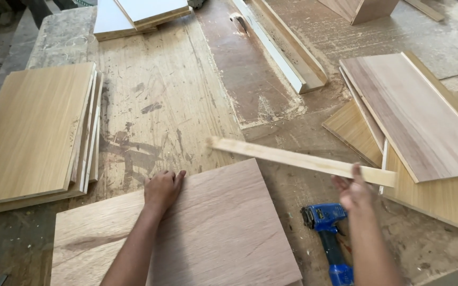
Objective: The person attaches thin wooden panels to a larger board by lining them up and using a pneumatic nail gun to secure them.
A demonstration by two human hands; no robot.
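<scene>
My left hand (163, 189) rests flat on the far edge of a square, light brown plywood panel (213, 228) lying on the workbench in front of me. My right hand (353, 190) grips a thin pale wooden strip (292, 158) near its right end. The strip is lifted above the bench and reaches left, ending just beyond the panel's far right corner. A blue power tool (329, 238) lies on the bench beside my right forearm.
A stack of veneered boards (30, 130) sits at the left. More boards (420, 114) overlap at the right. A table-saw blade slot (238, 22) and a long fence rail (282, 45) lie further back. White-faced panels (133, 13) sit at the far edge.
</scene>
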